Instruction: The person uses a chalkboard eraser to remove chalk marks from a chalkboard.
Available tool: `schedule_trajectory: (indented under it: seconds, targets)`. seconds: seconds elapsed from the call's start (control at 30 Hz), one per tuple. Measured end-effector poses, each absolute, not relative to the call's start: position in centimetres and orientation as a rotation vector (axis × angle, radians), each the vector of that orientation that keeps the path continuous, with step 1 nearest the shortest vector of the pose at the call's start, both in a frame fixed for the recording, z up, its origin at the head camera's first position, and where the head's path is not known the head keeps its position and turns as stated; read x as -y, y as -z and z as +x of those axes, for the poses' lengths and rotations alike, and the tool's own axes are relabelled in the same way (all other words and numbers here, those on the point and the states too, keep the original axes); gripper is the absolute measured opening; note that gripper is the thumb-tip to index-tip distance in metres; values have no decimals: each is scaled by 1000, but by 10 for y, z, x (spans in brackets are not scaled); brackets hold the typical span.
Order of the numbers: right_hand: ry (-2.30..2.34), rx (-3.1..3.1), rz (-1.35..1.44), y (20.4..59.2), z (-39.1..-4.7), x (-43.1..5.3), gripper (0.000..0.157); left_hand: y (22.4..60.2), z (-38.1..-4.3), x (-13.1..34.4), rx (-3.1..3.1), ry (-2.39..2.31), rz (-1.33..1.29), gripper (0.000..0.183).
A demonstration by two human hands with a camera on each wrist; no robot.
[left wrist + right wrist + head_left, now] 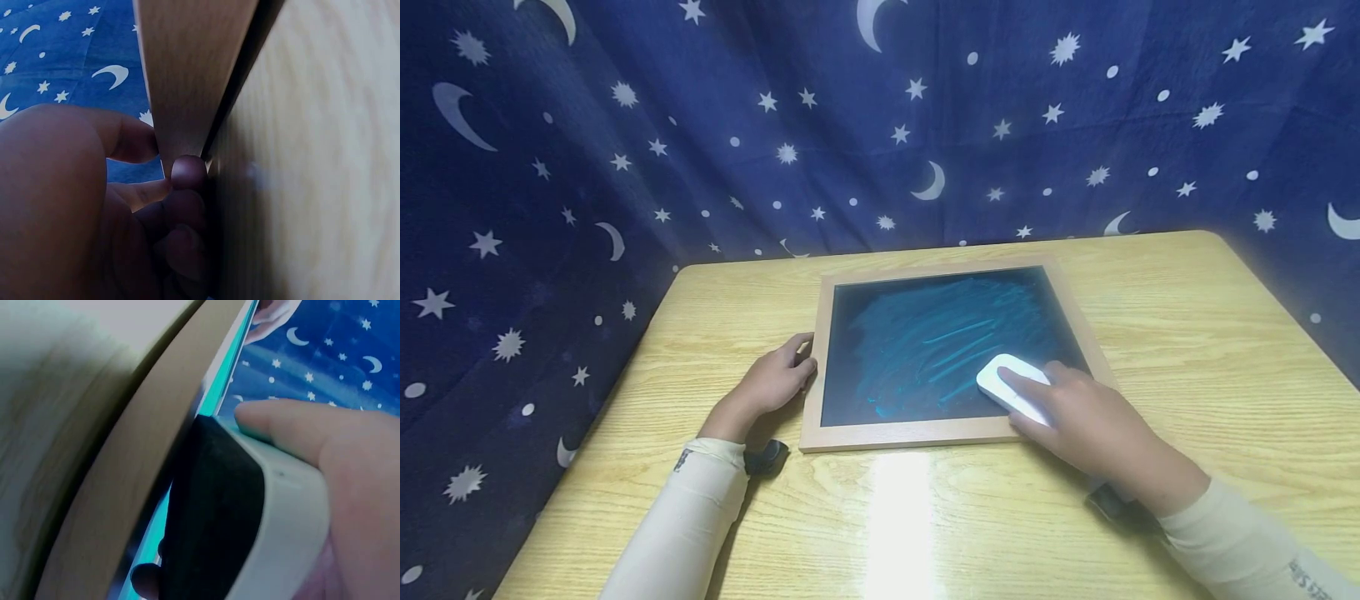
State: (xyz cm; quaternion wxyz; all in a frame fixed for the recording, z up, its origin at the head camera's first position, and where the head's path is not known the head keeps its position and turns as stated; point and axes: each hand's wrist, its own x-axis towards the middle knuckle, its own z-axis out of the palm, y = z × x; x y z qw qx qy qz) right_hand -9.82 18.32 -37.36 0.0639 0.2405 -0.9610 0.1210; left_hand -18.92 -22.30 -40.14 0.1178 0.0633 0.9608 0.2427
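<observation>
A small chalkboard in a pale wooden frame lies on the table, streaked and smeared with blue-green chalk. My right hand grips a white board eraser over the board's lower right part, index finger stretched along its top. From the right wrist, the eraser's black pad shows as tilted beside the frame's edge. On the other side, my left hand holds the frame's left edge. Its curled fingertips meet the wooden side in the left wrist view.
A light wood-grain table extends around the board. Behind it and to the left hangs a dark blue curtain printed with moons and stars. A dark strap piece sits at my left wrist, close to the frame's lower left corner.
</observation>
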Motion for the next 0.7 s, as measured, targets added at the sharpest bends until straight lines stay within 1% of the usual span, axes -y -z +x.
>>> schedule_trajectory:
  seconds: [0.33, 0.7]
  targets:
    - [-305, 2840, 799, 376, -84, -166, 56, 402, -189, 224, -2812, -712, 179, 57]
    - [-319, 2846, 776, 379, -85, -166, 54, 402, -189, 224, -2815, -709, 175, 57]
